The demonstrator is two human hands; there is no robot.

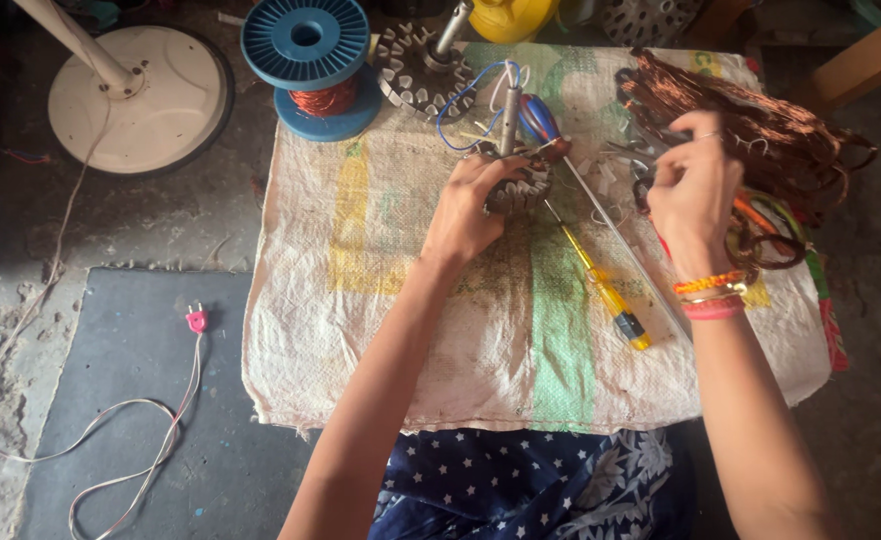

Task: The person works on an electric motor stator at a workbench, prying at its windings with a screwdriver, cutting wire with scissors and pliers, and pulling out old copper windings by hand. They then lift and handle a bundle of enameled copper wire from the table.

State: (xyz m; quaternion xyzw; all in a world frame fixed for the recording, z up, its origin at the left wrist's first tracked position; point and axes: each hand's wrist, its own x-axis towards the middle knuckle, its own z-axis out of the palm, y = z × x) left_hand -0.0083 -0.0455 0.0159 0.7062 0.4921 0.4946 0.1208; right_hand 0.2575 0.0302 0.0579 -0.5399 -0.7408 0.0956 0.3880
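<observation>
My left hand (pixel 468 208) grips a small motor stator (pixel 522 182) with a metal shaft standing up from it, resting on a woven sack cloth (pixel 380 260). Blue and white wires (pixel 470 100) loop up from the stator. My right hand (pixel 693 190) is raised to the right of it, fingers pinched together on what looks like a thin wire; the wire itself is too fine to make out. A heap of tangled copper wire (pixel 760 120) lies just behind my right hand.
A yellow-handled screwdriver (pixel 605 290) and a thin metal rod (pixel 620 240) lie on the cloth. A blue spool of copper wire (pixel 310 60), another stator core (pixel 420 70), a white fan base (pixel 145 95) and a pink plug with cable (pixel 196 320) are around.
</observation>
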